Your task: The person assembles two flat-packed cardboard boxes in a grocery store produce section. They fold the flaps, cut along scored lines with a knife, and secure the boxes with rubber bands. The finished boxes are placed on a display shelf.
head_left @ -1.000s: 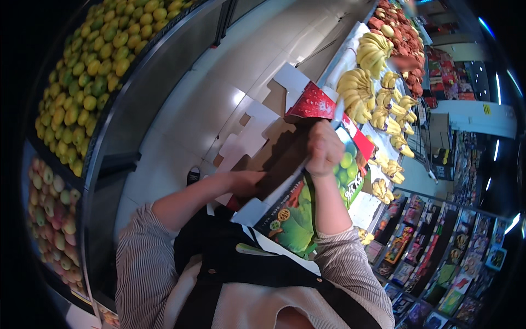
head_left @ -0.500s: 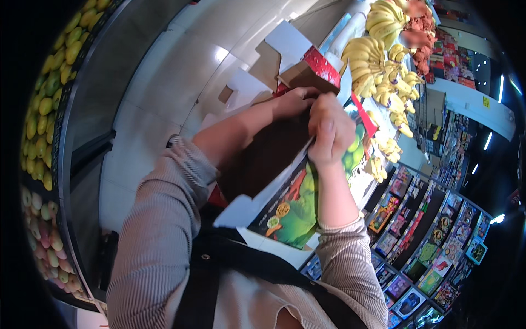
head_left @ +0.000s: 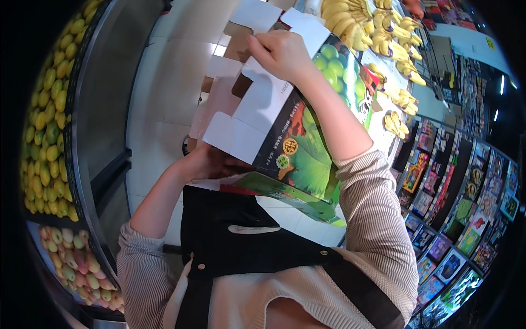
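Note:
A cardboard fruit box (head_left: 307,145) sits in front of me at a slant, printed with green grapes and a large leaf, its white inner flaps (head_left: 235,137) sticking up on the left. My right hand (head_left: 282,54) is closed over the flap at its far end, fingers curled and the thumb pointing left. At the near left corner, my left hand (head_left: 205,164) grips the box edge; its fingers reach into shadow beneath a flap and are partly hidden. The inside of the box is mostly out of sight.
Bananas (head_left: 345,22) lie on a display at the far right. Yellow mangoes (head_left: 49,137) and reddish fruit (head_left: 74,263) fill a stand along the left. Shelves of colourful packages (head_left: 449,208) stand to the right. Pale floor tiles (head_left: 164,82) show between.
My left hand has come back from the far end to the near left corner. The right hand has moved up and left to the far flap. The box has turned, showing more of its printed side.

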`<move>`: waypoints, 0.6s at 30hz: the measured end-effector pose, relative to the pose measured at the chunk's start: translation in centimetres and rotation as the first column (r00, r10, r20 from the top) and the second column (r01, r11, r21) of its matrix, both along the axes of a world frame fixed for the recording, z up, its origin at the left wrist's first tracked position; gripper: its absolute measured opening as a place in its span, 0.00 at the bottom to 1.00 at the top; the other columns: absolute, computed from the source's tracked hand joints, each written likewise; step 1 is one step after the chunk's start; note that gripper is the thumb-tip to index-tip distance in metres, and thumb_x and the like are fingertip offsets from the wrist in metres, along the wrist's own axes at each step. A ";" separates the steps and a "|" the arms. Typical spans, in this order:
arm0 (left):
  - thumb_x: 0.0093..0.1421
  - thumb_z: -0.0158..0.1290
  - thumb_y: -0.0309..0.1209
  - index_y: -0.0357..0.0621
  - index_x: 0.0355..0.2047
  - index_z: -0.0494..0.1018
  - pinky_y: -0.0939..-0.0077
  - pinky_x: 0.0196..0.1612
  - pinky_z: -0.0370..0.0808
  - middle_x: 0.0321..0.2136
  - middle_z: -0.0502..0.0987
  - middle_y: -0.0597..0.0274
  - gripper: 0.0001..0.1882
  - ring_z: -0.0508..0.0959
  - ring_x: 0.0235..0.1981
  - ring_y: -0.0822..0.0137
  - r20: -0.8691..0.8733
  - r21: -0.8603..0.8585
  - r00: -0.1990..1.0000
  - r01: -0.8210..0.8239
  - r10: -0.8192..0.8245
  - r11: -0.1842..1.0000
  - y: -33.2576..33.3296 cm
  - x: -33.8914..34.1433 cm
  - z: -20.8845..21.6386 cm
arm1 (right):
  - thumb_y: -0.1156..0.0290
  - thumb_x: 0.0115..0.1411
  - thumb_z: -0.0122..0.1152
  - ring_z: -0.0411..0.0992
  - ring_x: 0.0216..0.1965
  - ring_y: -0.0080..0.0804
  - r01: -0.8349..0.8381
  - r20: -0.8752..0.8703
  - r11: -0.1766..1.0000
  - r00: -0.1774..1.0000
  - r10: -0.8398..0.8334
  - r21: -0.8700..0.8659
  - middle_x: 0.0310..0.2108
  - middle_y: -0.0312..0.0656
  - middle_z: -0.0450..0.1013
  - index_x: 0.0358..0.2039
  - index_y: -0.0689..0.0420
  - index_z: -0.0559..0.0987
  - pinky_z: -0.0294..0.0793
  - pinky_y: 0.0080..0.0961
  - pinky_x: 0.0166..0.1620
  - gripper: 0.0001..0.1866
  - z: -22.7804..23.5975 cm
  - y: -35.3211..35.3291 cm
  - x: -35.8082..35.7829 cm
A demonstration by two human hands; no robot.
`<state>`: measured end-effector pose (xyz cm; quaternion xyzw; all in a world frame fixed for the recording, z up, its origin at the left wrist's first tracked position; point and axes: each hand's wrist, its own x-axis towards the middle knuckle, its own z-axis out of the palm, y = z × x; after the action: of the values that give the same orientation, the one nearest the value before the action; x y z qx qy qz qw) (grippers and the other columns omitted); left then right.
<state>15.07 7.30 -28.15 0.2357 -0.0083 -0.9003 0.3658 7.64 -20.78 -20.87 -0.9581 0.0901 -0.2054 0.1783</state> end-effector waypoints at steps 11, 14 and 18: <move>0.58 0.64 0.30 0.34 0.53 0.68 0.65 0.43 0.82 0.44 0.76 0.53 0.27 0.81 0.41 0.60 0.555 -0.137 0.597 -0.622 0.580 0.771 0.1 -2.3 4.3 | 0.60 0.58 0.61 0.76 0.36 0.42 0.011 0.232 1.000 0.973 -0.008 -0.011 0.24 0.39 0.76 0.22 0.52 0.81 0.74 0.38 0.44 0.12 2.1 1.9 -1.0; 0.61 0.62 0.31 0.35 0.52 0.69 0.67 0.38 0.82 0.42 0.78 0.56 0.22 0.82 0.38 0.64 0.671 -0.198 0.548 -0.516 0.499 0.833 1.6 -1.2 1.5 | 0.66 0.60 0.62 0.71 0.49 0.39 0.184 0.414 0.979 0.887 -0.203 0.086 0.41 0.42 0.75 0.46 0.53 0.80 0.70 0.33 0.52 0.14 7.7 2.3 -6.3; 0.63 0.60 0.34 0.36 0.52 0.70 0.71 0.33 0.80 0.40 0.79 0.59 0.21 0.82 0.36 0.66 0.698 -0.229 0.477 -0.559 0.535 0.797 1.0 -2.4 3.0 | 0.67 0.65 0.60 0.72 0.50 0.31 0.586 0.333 0.672 0.588 -0.737 0.454 0.49 0.42 0.74 0.56 0.59 0.74 0.74 0.27 0.55 0.20 8.4 1.3 -23.5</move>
<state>12.67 8.34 -25.12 0.5711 -0.0651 -0.5630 0.5938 -15.85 -19.46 -12.46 -0.7289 0.4255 -0.4769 0.2455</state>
